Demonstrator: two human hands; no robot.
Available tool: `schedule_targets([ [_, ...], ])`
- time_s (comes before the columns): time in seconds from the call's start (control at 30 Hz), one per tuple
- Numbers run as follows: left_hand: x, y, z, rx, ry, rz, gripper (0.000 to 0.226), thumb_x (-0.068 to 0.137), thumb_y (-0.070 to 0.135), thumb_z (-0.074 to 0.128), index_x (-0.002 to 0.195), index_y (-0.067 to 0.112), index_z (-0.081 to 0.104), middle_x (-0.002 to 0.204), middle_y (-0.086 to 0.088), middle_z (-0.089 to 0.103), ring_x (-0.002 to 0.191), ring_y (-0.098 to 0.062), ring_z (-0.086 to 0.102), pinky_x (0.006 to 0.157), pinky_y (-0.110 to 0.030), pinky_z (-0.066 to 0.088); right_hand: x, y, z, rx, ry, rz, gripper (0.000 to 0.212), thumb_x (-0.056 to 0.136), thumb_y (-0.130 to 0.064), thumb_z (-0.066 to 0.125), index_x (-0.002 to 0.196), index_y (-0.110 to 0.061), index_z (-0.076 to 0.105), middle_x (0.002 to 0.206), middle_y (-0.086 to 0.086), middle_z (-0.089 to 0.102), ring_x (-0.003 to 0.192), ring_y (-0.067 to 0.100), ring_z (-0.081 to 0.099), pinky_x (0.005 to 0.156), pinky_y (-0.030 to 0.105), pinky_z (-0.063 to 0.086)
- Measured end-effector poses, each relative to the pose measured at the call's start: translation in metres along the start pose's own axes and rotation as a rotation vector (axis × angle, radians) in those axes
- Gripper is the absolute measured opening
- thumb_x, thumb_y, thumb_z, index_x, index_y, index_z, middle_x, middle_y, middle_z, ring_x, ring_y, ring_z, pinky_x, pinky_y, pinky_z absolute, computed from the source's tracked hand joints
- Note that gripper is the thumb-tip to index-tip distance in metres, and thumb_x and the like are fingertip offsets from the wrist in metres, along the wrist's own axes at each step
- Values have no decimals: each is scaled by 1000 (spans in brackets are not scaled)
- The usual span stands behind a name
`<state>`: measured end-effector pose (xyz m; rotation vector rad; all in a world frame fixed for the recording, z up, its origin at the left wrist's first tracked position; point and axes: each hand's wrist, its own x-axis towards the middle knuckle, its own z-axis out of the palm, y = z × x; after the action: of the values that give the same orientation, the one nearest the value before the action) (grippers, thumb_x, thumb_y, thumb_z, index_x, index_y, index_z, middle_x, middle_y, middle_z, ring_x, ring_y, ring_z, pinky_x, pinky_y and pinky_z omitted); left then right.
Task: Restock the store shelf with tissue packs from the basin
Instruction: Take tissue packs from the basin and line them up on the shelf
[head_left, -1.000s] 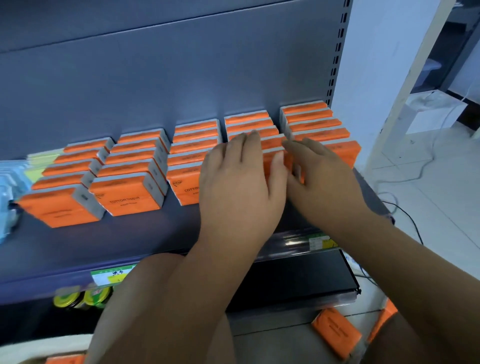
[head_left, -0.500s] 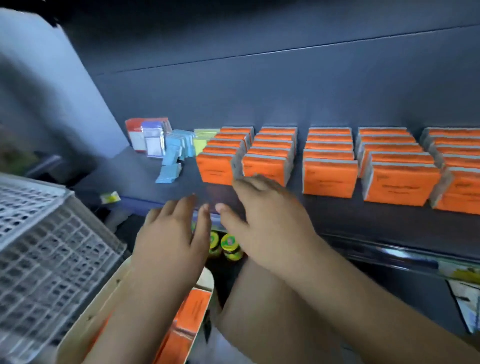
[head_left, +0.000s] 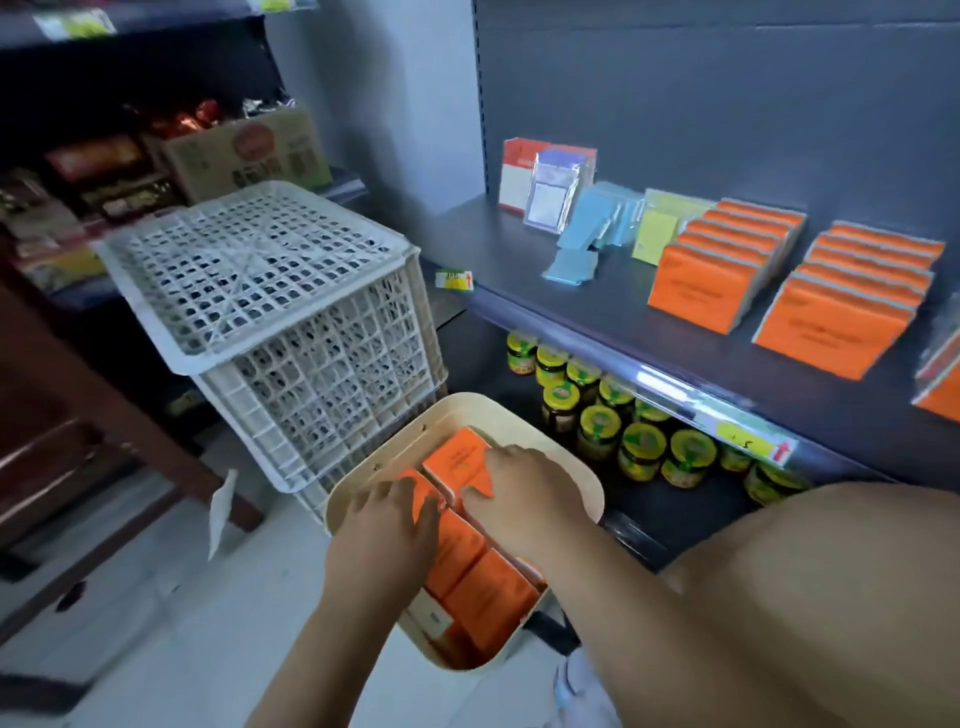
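The tissue packs (head_left: 485, 597) still to be shelved are orange and lie in the basin (head_left: 387, 451), a cream tub on the floor at lower centre of the frame. They are packed close together, most lying flat with the orange face up. One pack (head_left: 457, 457) sits at the far end of the basin, tilted against its neighbours.

Both hands are inside the basin, palm down.
- The left hand (head_left: 384, 525) rests on the packs with its fingers laid out nearly straight and close together. It pinches nothing.
- The right hand (head_left: 522, 488) covers the near edge of the far pack, thumb pointing toward the left hand. Whether its fingers grip that pack cannot be told.

The two hands are just beside each other, thumb to thumb.

The store shelf (head_left: 597, 312) runs across the right half of the frame. On it stand rows of orange packs (head_left: 701, 288), front faces tilted up. To their left are yellow-green packs (head_left: 657, 234), blue packs (head_left: 597, 223) and a red-and-white box (head_left: 517, 174).

Below the shelf, yellow-lidded jars (head_left: 641, 441) stand in rows. A white lattice crate (head_left: 270, 280) sits upside down, just beside the basin at centre left. A cardboard box (head_left: 244, 150) sits at upper left.
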<state>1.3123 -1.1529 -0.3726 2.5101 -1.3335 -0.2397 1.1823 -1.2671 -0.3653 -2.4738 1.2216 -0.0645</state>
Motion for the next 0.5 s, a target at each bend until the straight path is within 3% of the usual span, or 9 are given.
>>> schedule_targets([
  [0.07, 2, -15, 22, -20, -74, -48, 42, 101, 49, 44, 120, 18, 66, 121, -8, 67, 121, -34, 55, 95, -42, 47, 2, 6, 25, -21, -101, 60, 46, 97, -57, 46, 119, -18, 58, 122, 7, 63, 115, 33, 58, 91, 41, 49],
  [0.17, 10, -32, 54, -122, -207, -56, 47, 94, 55, 36, 99, 18, 66, 101, -5, 71, 103, -31, 66, 85, -40, 51, 4, 11, 53, -67, -233, 107, 49, 95, -54, 51, 128, -18, 57, 132, 9, 59, 122, 35, 55, 98, 42, 47],
  [0.3, 20, -43, 83, -250, -325, -45, 36, 92, 45, 44, 83, 16, 63, 90, -5, 74, 88, -27, 69, 68, -28, 40, 17, 4, 77, -92, -347, 147, 49, 95, -49, 54, 134, -19, 53, 135, 12, 56, 124, 37, 52, 101, 47, 44],
  [0.43, 34, -55, 106, -209, -360, -83, 35, 86, 46, 41, 85, 19, 62, 90, -6, 74, 87, -30, 70, 68, -29, 42, 35, -6, 96, -63, -388, 197, 39, 96, -36, 56, 131, -20, 56, 133, 9, 59, 123, 35, 56, 100, 44, 47],
  [0.5, 44, -58, 113, -222, -385, -117, 37, 93, 45, 44, 91, 16, 67, 93, -6, 75, 90, -29, 70, 73, -31, 48, 46, -10, 103, 53, -381, 248, 44, 94, -35, 58, 136, -22, 55, 134, 8, 60, 125, 34, 57, 101, 44, 48],
])
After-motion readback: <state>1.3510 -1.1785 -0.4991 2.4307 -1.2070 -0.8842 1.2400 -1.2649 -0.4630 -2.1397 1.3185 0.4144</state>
